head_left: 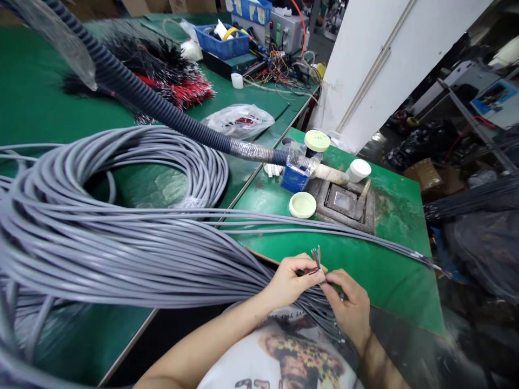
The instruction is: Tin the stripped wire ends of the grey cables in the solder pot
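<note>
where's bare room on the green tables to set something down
Free: tabletop between the right hand and long grey cables; also right of the square metal fixture. Crowded: beneath the cable coil, and around hose nozzle and tubs.

A bare stretch of green tabletop [397,281] is lying open at right of centre, just beyond the right hand [351,302], leaving room for a sideways pass. Above it, several grey cables [381,243] are running toward the right edge, barring a low path to the square metal pot [343,200]. A pale dish [302,205], a blue box [295,179] and a white jar [359,170] are crowding that pot. From the upper left, a ribbed hose [162,109] is stretching to the centre, obstructing passage there. The big cable coil [121,259] is filling the left, its strands reaching the left hand [294,278]. Thin wires [317,258] are sticking up beside the fingertips.
</note>
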### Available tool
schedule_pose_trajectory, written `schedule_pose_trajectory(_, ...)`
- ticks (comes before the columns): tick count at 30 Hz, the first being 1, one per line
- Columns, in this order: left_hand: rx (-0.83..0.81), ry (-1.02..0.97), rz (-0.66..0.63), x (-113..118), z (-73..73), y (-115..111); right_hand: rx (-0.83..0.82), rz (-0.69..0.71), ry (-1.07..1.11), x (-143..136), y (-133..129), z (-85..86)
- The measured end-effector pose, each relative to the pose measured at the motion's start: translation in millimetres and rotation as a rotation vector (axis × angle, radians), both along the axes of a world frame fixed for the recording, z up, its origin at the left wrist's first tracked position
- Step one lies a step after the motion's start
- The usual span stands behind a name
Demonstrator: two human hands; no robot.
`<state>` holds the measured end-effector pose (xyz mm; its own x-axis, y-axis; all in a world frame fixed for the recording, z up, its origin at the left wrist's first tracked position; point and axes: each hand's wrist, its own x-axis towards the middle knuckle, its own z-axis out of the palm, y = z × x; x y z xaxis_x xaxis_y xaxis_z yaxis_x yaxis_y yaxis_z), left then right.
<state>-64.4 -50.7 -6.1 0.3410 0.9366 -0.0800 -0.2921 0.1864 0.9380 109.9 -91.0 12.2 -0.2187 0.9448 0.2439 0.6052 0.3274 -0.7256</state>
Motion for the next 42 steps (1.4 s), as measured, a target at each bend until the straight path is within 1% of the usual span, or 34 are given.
schedule_pose_trajectory(2, -0.127, -0.14, -0.049, -1, -5.5, 3, -0.015, -0.018, 0.017, 1, 0, -0.1)
schedule_pose_trajectory(4, -0.232, -0.254, -0.04, -3, -10.8, 6, -0.017, -0.013, 0.028, 2, 0, 0.2)
schedule_pose_trajectory(5, -0.26, -0.284, -0.021, -4, -12.4, 8, -0.027, -0.004, 0.027, 3, 0, 0.3)
schedule_pose_trajectory(8, -0.274, -0.326, 0.029, -5, -12.8, 12, -0.067, 0.025, 0.03, 3, 0, -0.4)
schedule_pose_trajectory(15, -0.276, -0.377, 0.049, -5, -9.3, 13, -0.096, 0.032, 0.051, 3, -1, -2.9)
schedule_pose_trajectory(19, -0.285, -0.375, 0.066, -5, -7.4, 12, -0.094, 0.027, 0.047, 2, 0, -2.2)
schedule_pose_trajectory(22, -0.262, -0.359, 0.067, -5, -6.4, 12, -0.097, 0.01, 0.034, 1, 0, -1.7)
schedule_pose_trajectory(31, -0.219, -0.317, 0.075, -7, -10.4, 11, -0.09, 0.008, 0.015, 0, 2, -0.5)
schedule_pose_trajectory(37, -0.179, -0.288, 0.063, -10, -9.6, 14, -0.088, 0.022, 0.009, -1, 2, 1.7)
schedule_pose_trajectory(39, -0.168, -0.267, 0.068, -11, -8.7, 15, -0.117, 0.023, -0.001, -1, 3, 3.8)
schedule_pose_trajectory(42, -0.171, -0.205, 0.09, -9, -7.5, 14, -0.217, -0.003, 0.009, -2, 8, 8.2)
